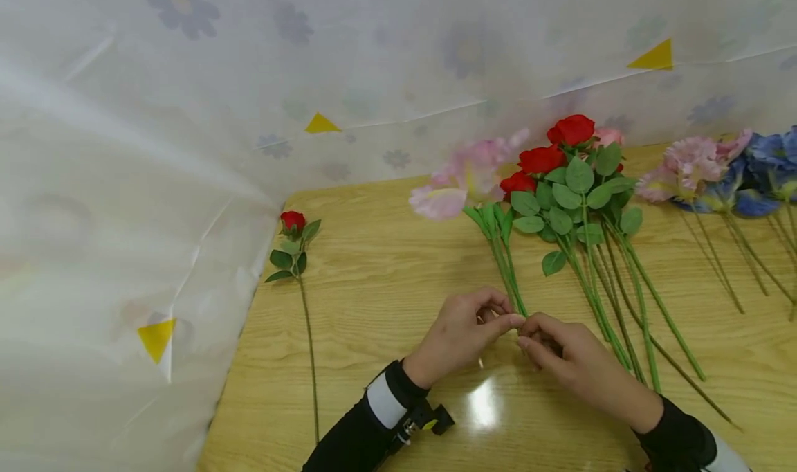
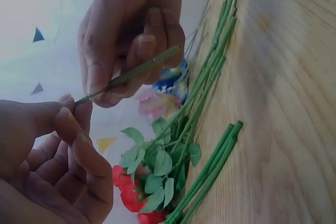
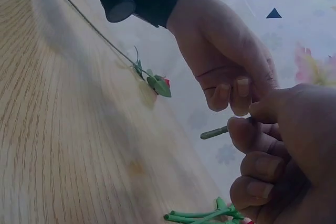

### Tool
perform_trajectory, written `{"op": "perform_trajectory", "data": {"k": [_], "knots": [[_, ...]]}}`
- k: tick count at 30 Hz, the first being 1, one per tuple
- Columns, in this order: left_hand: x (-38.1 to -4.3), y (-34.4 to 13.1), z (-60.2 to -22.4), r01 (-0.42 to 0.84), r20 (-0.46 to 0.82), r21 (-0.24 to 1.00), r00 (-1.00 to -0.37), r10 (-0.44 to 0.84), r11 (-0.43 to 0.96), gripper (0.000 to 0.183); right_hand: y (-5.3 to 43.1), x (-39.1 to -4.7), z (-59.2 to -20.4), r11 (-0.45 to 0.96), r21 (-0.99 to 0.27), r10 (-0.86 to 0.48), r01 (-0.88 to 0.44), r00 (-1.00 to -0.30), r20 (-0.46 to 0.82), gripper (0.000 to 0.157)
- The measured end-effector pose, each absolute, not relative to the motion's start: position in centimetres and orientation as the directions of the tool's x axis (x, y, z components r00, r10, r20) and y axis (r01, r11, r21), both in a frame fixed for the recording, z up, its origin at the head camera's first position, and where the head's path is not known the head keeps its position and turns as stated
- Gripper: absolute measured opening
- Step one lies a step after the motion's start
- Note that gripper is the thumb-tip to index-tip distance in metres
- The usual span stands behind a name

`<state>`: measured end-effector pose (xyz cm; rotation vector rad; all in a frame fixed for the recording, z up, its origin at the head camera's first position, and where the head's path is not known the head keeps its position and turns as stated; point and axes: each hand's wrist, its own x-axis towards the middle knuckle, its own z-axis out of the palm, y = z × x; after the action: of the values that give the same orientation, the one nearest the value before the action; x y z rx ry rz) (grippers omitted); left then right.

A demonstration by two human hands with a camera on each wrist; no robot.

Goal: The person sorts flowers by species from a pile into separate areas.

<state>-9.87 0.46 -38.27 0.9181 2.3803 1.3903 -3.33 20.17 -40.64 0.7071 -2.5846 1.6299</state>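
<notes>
My left hand (image 1: 457,330) and right hand (image 1: 575,361) meet over the table, fingertips almost touching. Between thumbs and fingers both hands pinch one thin green flower stem (image 2: 142,71), whose cut end juts past the right hand's fingers in the left wrist view. A pink flower with a yellow centre (image 3: 315,69) shows behind the hands in the right wrist view. Large pink blooms (image 1: 461,178) stand beyond my hands in the head view, over several green stems (image 1: 506,257). Close to my right hand lie red roses (image 1: 542,159) with green leaves and long stems.
A single red rose (image 1: 292,221) lies apart at the table's left side. Pink flowers (image 1: 694,164) and blue flowers (image 1: 768,157) lie at the far right. A pale patterned sheet (image 1: 373,57) hangs behind and left of the wooden table (image 1: 386,250).
</notes>
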Motion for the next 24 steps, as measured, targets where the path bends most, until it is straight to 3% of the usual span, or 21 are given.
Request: {"op": "perform_trajectory", "data": {"k": [6,10,14,20,24], "knots": [[-9.9,0.5,-38.3,0.34,0.075,0.886,-0.776,0.627,0.315,0.018,21.0,-3.4,-40.9,0.39,-0.818,-0.357,-0.423,-0.888,0.288,0.022],[-10.3,-1.0,-38.5,0.247,0.005,0.915,-0.799,0.602,0.32,0.026,23.3,-3.8,-40.6,0.515,-0.76,-0.263,-0.397,-0.917,0.301,0.022],[-11.1,-3.9,-38.8,0.183,-0.044,0.913,-0.844,0.534,0.365,0.029,27.9,-4.1,-40.0,0.69,-0.685,-0.095,-0.235,-0.967,0.236,0.008],[-12.0,-9.3,-39.5,0.105,-0.091,0.852,-0.935,0.343,0.512,0.035,35.5,-4.7,-41.0,0.814,-0.572,0.204,0.104,-0.972,0.114,0.032],[-12.3,-12.4,-40.0,0.053,-0.082,0.792,-0.978,0.192,0.608,0.033,39.1,-4.9,-42.4,0.79,-0.587,0.31,0.178,-0.942,0.13,0.038]]}}
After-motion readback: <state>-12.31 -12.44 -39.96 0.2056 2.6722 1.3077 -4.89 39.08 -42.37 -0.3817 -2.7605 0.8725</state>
